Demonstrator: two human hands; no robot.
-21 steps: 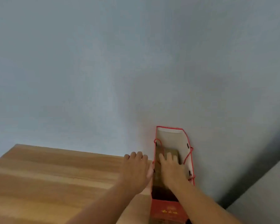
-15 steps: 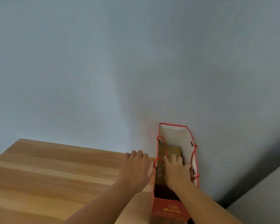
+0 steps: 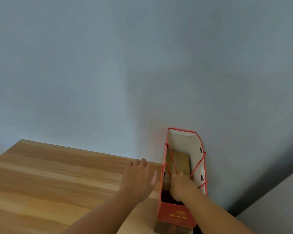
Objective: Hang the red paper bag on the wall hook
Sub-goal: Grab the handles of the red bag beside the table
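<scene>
The red paper bag (image 3: 198,159), white inside, stands open against the wall at the right end of the wooden table (image 3: 49,179). A brown box (image 3: 181,162) lies in it. My right hand (image 3: 181,186) is inside the bag's mouth, fingers curled around the red cord handles (image 3: 172,159), which run up from my fist to both sides. My left hand (image 3: 139,176) lies flat, fingers spread, on the table and against the bag's left side. No wall hook is in view.
A plain blue-grey wall (image 3: 142,65) fills the upper view. To the right of the bag lies a dark shadowed gap (image 3: 260,179), and a pale grey surface (image 3: 281,208) slopes across the bottom right corner.
My right hand went from lying flat on the box to closing into a fist on the cord handles, gathering them toward the middle. The left hand stayed put. The view tilted slightly.
</scene>
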